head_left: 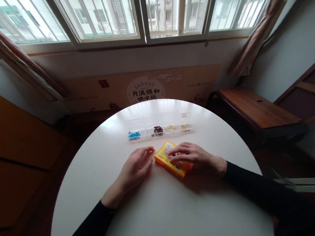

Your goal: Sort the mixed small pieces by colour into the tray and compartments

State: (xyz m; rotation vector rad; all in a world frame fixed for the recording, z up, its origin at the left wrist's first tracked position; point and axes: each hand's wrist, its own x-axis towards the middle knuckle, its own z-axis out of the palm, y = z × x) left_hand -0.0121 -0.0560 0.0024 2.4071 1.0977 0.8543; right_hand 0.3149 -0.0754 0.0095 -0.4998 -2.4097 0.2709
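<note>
A flat yellow box [162, 154] with orange edges and printing on top lies at an angle on the white table. My right hand [196, 156] is closed over its right part, fingers across the printed face; the thumb is mostly hidden. Just left of the box is my left hand [135, 166], fingers stretched out and a little apart, holding nothing. Beyond both hands stands a clear compartment case [148, 132] with its lids up. Small blue pieces [134, 135], dark brown pieces [158, 130], pale yellow pieces [170, 128] and a few yellow pieces [184, 127] lie in it.
The round white table [164, 211] has its far edge near a wall with a printed cardboard panel [91, 90]. A wooden bench [259, 107] stands to the right, and an orange-brown cabinet [14, 160] to the left. Barred windows [102, 17] run above.
</note>
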